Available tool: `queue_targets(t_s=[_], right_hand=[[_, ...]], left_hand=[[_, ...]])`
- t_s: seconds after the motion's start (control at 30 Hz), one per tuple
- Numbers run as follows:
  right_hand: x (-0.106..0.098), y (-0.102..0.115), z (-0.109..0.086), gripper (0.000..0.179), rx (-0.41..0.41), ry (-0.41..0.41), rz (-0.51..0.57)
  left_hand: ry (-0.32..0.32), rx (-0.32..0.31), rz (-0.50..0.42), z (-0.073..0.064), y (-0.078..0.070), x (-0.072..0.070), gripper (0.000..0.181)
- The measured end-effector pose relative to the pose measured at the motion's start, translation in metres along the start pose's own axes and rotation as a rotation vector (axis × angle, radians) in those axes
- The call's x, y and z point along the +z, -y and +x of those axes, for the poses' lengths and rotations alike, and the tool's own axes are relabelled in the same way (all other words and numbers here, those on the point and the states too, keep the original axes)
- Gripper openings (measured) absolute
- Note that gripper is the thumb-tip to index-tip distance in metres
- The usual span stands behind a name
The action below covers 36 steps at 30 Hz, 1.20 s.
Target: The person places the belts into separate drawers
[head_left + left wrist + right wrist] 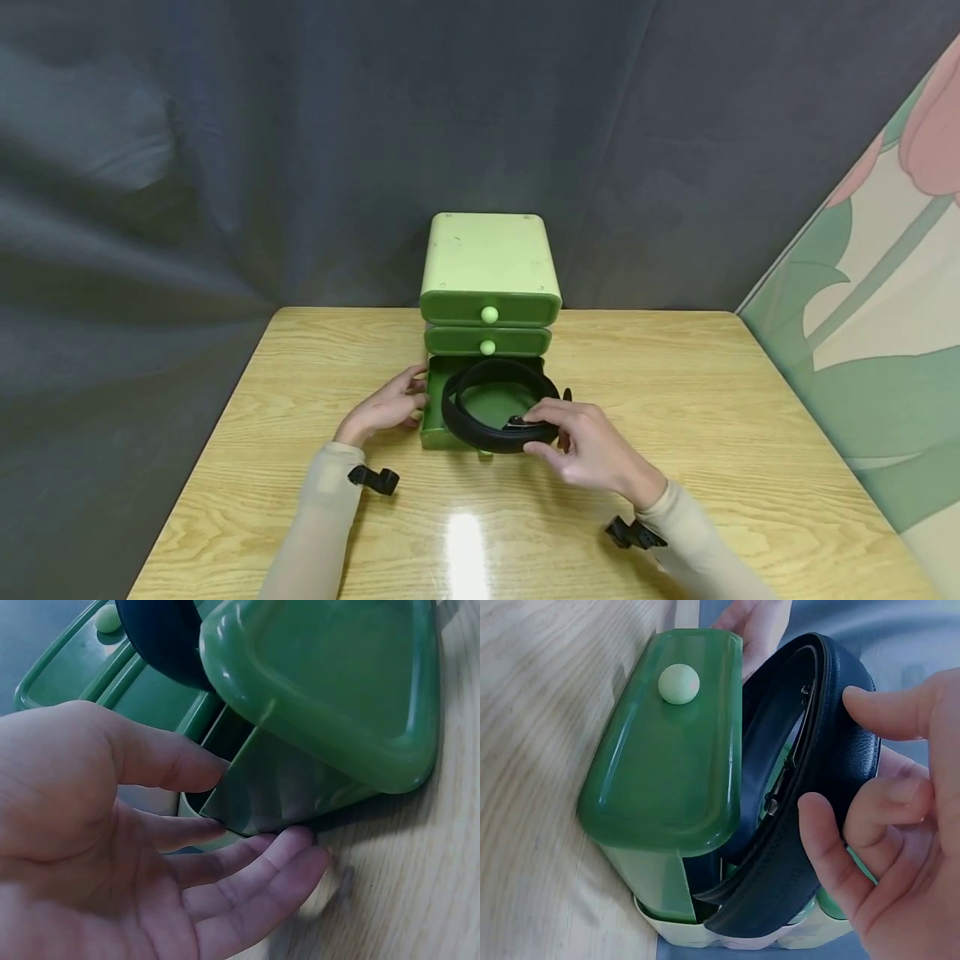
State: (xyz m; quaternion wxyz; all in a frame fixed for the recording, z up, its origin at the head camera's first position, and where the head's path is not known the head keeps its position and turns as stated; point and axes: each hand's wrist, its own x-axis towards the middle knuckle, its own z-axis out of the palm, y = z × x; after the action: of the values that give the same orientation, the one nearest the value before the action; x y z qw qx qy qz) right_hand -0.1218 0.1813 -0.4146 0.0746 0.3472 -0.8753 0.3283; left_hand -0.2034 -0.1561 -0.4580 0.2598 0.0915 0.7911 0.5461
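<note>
A coiled black leather belt (487,437) tilts over the pulled-out bottom drawer (437,429) of a small green drawer unit. My right hand (588,446) holds the coil by its near right side, with thumb and fingertips on the leather. Inside the loop, metal buckle parts (772,802) show in the right wrist view. The belt's strap end (757,900) hangs by the drawer's side there. My left hand (390,404) rests at the drawer's left side, fingers loosely extended; in the left wrist view its thumb (176,761) touches the side wall near the top edge.
Above the open drawer, the upper drawer (465,308) and middle drawer (450,340) are closed, each with a round pale knob. The unit's pale green top (491,250) stands near a dark curtain (360,150). Wooden tabletop (300,367) surrounds it; a flower-patterned panel (885,333) is at right.
</note>
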Motion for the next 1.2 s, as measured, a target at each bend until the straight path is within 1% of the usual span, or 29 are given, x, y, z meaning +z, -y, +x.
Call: queue_targets(t_s=[0.37, 0.57, 0.87, 1.03, 1.2], right_hand=[[0.010, -0.008, 0.009, 0.031, 0.052, 0.029, 0.006], [0.012, -0.009, 0.014, 0.033, 0.079, 0.047, 0.004], [0.012, -0.015, 0.023, 0.030, 0.073, 0.073, -0.008], [0.012, -0.017, 0.027, 0.030, 0.058, 0.099, -0.016], [0.013, -0.019, 0.031, 0.031, 0.087, 0.116, 0.011]], left_hand=[[-0.002, -0.001, 0.006, 0.002, 0.000, 0.000, 0.069], [-0.011, -0.012, 0.012, 0.001, -0.001, 0.001, 0.070], [-0.011, -0.006, 0.015, 0.001, 0.000, 0.000, 0.071], [-0.013, -0.017, 0.011, -0.001, 0.000, 0.000, 0.070], [-0.008, -0.012, 0.011, 0.000, 0.001, -0.001, 0.070]])
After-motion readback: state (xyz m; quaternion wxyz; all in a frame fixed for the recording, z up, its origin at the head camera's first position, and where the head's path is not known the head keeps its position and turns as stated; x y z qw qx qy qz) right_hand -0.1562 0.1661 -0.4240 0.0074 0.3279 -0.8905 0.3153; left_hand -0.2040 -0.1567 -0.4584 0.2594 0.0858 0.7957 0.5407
